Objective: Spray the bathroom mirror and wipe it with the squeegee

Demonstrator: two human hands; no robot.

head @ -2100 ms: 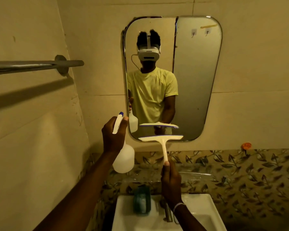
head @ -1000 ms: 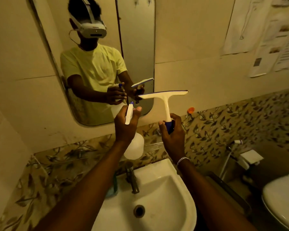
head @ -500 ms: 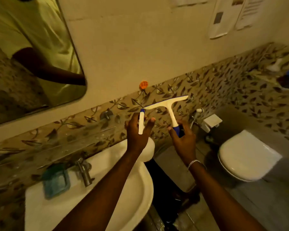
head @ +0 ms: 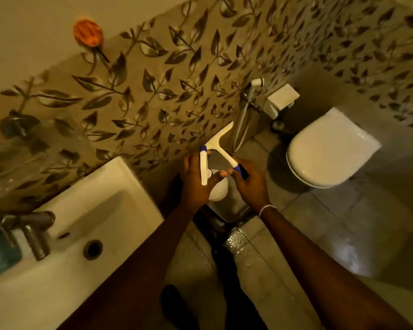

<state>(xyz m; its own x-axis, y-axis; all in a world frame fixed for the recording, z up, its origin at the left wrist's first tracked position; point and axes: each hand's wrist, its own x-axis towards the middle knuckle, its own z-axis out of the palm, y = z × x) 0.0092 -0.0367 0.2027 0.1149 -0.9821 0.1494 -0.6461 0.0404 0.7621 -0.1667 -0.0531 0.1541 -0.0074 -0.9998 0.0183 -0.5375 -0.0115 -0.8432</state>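
Observation:
My left hand [head: 196,179] grips a white spray bottle [head: 218,190] by its neck, the blue-tipped white trigger head pointing up past my fingers. Close beside it, my right hand [head: 249,184] holds a white squeegee [head: 218,141] by its blue handle end, blade tilted up toward the leaf-patterned wall. Both hands hang low over a grey bin-like container [head: 231,208] on the floor, between the basin and the toilet. The mirror is out of view.
A white washbasin [head: 119,201] with a metal tap [head: 34,232] and a teal object fills the lower left. A white toilet [head: 329,148] stands at right, with a hand sprayer [head: 250,94] on the wall. An orange hook [head: 87,32] sits high on the wall. The floor tiles are wet.
My view has swung from the mirror down and right to the floor beside the basin. Both hands have dropped low with the bottle and squeegee still held.

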